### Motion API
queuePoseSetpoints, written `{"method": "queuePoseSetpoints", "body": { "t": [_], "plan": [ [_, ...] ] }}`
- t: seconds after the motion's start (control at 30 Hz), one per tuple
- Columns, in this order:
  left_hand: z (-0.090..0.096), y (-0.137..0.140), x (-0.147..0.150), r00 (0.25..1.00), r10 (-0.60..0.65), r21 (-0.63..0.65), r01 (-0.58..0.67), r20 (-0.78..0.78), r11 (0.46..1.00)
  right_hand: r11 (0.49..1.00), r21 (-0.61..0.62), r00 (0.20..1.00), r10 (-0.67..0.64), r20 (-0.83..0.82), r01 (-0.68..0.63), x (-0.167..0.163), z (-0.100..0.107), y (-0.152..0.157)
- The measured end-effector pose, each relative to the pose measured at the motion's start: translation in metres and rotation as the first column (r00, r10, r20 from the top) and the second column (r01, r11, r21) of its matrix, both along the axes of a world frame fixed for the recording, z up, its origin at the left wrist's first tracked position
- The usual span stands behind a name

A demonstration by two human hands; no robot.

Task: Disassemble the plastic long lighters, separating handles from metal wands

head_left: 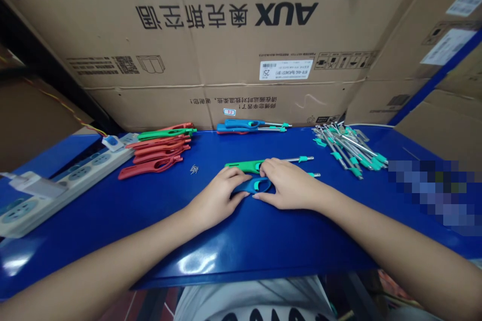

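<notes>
"Where is the blue lighter point(246, 187)?"

"Between the two hands, above or on the middle of the counter point(211, 251). I can't tell whether it's lifted. Its long axis runs roughly left to right across the person's front."

"And each grip?"

"Both look closed on it. The left hand point(211, 200) pinches the handle from the left, thumb on the near side, fingers on the far side. The right hand point(291, 185) pinches the loop end from the right, leaving the teal trigger point(256, 185) bare between them."

"Which way does the nose point?"

"Rightward, I'd judge: a metal tip point(315, 175) shows past the right hand, in line with the body, though the hand hides the join."

"Anything close alongside?"

"A green lighter point(243, 166) just beyond, nearly parallel, its rod point(293, 160) pointing right too. The right hand is nearer; its fingers cover part of it, but whether they touch, I can't tell."
</notes>
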State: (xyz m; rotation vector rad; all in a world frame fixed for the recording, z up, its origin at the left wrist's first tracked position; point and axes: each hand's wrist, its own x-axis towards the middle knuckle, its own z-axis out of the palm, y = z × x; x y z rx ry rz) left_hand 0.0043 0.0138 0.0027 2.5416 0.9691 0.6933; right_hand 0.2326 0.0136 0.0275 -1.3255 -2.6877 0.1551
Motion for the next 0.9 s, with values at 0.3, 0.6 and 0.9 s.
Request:
{"method": "queuePoseSetpoints", "body": {
  "t": [0.3,0.6,0.9],
  "plan": [
    [0.001,-0.002,0.002,0.999,-0.024,-0.027,0.024,0.029,0.999,0.996,-0.092,0.997,-0.016,-0.074,0.009,0.004,0.01,-0.004],
    [-0.003,0.002,0.001,0.988,0.034,-0.161,-0.01,0.148,0.987,0.95,-0.308,0.931,-0.075,-0.356,-0.041,0.03,0.0,0.026],
    [0.003,0.009,0.004,0.737,0.301,-0.416,-0.03,0.605,0.909,0.965,-0.236,0.83,-0.037,-0.557,-0.116,0.028,-0.011,0.034]
  ]
}}
